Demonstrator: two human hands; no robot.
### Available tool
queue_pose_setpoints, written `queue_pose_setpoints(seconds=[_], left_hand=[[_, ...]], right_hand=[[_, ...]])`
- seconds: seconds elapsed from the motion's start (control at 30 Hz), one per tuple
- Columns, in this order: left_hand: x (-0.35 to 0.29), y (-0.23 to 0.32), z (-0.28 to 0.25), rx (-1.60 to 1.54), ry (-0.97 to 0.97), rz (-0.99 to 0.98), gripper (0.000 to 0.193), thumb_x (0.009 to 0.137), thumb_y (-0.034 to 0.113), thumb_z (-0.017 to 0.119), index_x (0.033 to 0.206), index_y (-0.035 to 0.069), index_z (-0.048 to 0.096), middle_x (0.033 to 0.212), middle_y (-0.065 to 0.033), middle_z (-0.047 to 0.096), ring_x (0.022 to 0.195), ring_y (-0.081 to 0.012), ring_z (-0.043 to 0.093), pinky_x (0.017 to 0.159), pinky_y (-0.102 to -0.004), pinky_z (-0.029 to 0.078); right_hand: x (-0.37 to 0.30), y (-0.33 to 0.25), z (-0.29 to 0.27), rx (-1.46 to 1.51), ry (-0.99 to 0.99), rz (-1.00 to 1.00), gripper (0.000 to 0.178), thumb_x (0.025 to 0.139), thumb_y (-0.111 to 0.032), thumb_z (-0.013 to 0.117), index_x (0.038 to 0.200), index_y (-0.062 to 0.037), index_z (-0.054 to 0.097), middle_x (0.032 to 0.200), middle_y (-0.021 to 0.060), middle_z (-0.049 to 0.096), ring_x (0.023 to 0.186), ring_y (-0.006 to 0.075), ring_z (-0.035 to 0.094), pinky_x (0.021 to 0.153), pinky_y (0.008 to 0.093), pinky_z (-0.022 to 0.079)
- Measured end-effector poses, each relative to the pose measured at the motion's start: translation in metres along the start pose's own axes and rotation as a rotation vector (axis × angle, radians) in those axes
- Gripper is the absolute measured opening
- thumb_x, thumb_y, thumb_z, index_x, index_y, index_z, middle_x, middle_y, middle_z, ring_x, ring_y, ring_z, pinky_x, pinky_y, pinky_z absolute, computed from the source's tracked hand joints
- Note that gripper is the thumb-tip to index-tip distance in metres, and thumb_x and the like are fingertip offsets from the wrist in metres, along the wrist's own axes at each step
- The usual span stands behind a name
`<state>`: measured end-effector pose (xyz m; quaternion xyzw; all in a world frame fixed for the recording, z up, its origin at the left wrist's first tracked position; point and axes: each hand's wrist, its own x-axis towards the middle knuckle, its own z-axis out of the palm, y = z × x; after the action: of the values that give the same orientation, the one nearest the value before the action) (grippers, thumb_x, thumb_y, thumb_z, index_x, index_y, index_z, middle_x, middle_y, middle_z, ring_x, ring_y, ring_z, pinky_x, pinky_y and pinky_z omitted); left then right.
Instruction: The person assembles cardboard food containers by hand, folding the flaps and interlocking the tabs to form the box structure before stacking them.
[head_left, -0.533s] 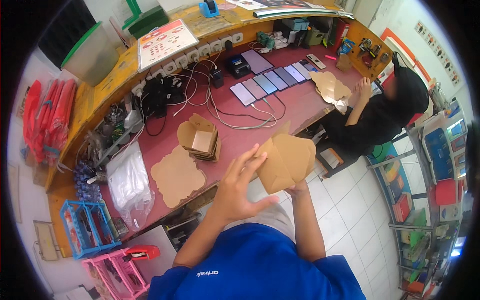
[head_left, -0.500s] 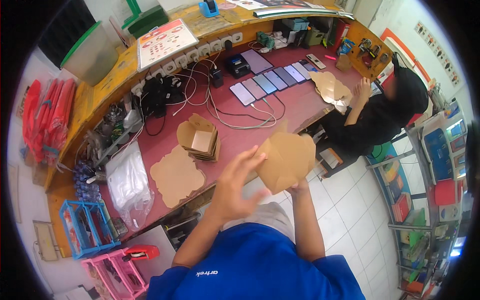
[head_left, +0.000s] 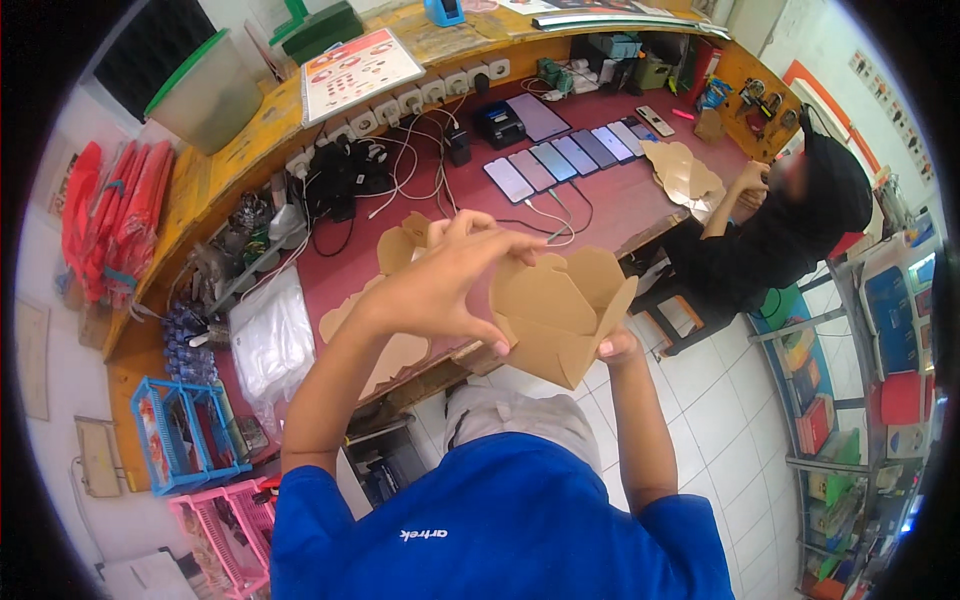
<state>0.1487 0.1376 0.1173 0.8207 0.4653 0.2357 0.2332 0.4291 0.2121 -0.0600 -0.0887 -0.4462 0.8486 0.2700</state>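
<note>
A brown kraft cardboard food box (head_left: 545,325), partly folded up with its flaps standing open, is held above the front edge of the desk. My left hand (head_left: 455,280) curves round its left side, thumb at the near corner and fingers at the far flap. At the right side my right hand (head_left: 620,347) grips the box, its thumb on the outer wall and the other fingers hidden beneath. Behind my left forearm, a stack of folded boxes (head_left: 395,247) and flat cardboard blanks (head_left: 400,355) lie on the desk, both partly covered.
On the red desk (head_left: 450,190) sit a row of phones (head_left: 553,160), tangled cables and a clear plastic packet (head_left: 272,335). A person in black (head_left: 770,220) sits at the right beside another cardboard blank (head_left: 685,178). Blue and pink baskets (head_left: 185,440) stand at the left.
The box has turned from showing its flat side to showing its open inside, flaps raised. My left hand has moved up and closed onto its left side; the right hand stays on it.
</note>
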Motion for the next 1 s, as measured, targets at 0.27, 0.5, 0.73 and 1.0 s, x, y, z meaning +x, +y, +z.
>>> queue_pose_setpoints(seconds=[0.27, 0.5, 0.73, 1.0], left_hand=[[0.024, -0.001, -0.003, 0.03, -0.191, 0.144, 0.058, 0.065, 0.038, 0.092, 0.115, 0.014, 0.075, 0.135, -0.0128, 0.063, 0.146, -0.0271, 0.042, 0.12, -0.0704, -0.002], [0.025, 0.001, 0.008, 0.023, -0.224, 0.039, 0.053, 0.072, 0.034, 0.089, 0.119, 0.014, 0.074, 0.136, -0.0115, 0.062, 0.142, -0.0253, 0.046, 0.121, -0.0699, -0.003], [-0.005, -0.01, 0.041, 0.051, -0.049, 0.048, 0.05, 0.081, 0.037, 0.083, 0.12, 0.009, 0.069, 0.129, -0.0112, 0.06, 0.133, -0.0276, 0.05, 0.122, -0.0681, 0.002], [-0.077, -0.04, 0.09, 0.106, 0.124, -0.071, 0.081, 0.074, 0.042, 0.088, 0.141, 0.008, 0.057, 0.149, -0.0152, 0.049, 0.147, -0.0326, 0.038, 0.125, -0.0612, 0.005]], right_hand=[[0.004, -0.002, -0.006, 0.034, -0.04, -0.003, 0.107, 0.062, -0.034, 0.081, 0.154, 0.0006, 0.038, 0.15, 0.0178, 0.051, 0.137, 0.0321, 0.052, 0.111, 0.0439, 0.045], [0.001, -0.002, -0.012, 0.013, -0.044, -0.013, 0.104, 0.066, -0.034, 0.081, 0.154, 0.001, 0.038, 0.147, 0.0168, 0.053, 0.134, 0.0318, 0.055, 0.111, 0.0432, 0.045], [-0.019, 0.026, -0.019, 0.027, -0.016, 0.023, 0.105, 0.068, -0.033, 0.083, 0.155, 0.0012, 0.036, 0.149, 0.015, 0.052, 0.136, 0.0303, 0.053, 0.112, 0.0437, 0.044], [-0.035, 0.077, -0.006, -0.004, 0.043, 0.226, 0.1, 0.067, -0.022, 0.089, 0.152, -0.0003, 0.042, 0.145, 0.0144, 0.056, 0.135, 0.0292, 0.053, 0.113, 0.0431, 0.043]])
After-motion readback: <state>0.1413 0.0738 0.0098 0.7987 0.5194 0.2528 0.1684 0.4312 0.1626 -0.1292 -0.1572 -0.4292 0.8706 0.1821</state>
